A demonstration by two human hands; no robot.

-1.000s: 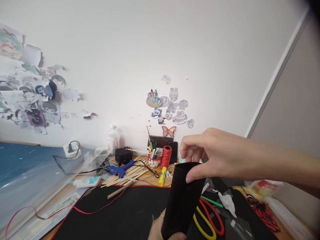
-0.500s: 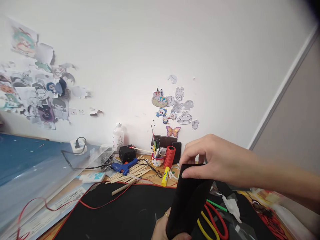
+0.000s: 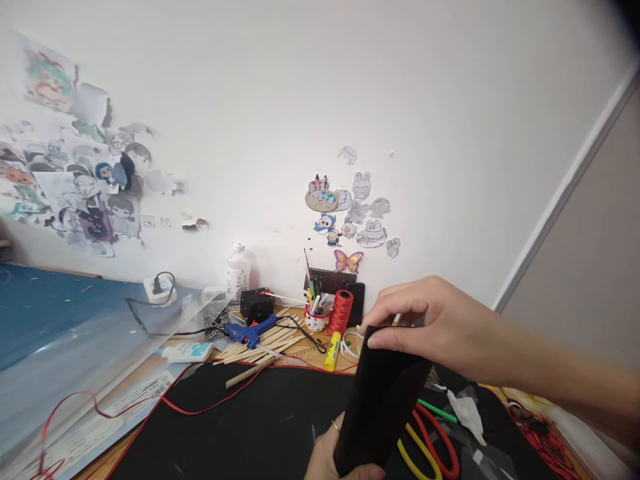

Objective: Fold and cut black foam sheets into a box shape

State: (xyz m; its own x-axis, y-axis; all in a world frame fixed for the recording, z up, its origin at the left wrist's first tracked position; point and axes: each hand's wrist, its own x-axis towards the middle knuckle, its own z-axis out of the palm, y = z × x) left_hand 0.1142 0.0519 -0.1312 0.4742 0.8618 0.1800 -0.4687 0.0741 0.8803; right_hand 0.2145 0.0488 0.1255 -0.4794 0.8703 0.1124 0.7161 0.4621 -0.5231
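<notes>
A plain black piece [image 3: 380, 400], upright and curved like a tube or folded sheet, stands between my hands; I cannot tell its material. At its top edge my right hand [image 3: 430, 317] pinches it, thumb on the near side and fingers behind. Around its lower end wraps my left hand [image 3: 325, 453], partly cut off by the bottom of the view, with a ring on one finger. Just right of the black piece, scissors with red and yellow handles [image 3: 440, 437] lie on the black mat [image 3: 240, 427], their blades hidden. A green stick [image 3: 437, 410] lies beside them.
Behind the mat are a blue glue gun [image 3: 250, 331], wooden sticks [image 3: 285, 343], a yellow glue stick [image 3: 333, 351], a red thread spool [image 3: 341, 312] and a pen cup [image 3: 317, 319]. Clear plastic sheeting [image 3: 100, 360] covers the left. Red cord [image 3: 545, 437] lies at right.
The whole view has shifted slightly. Both hands keep their hold on the black piece, whose top sits a little further right in view.
</notes>
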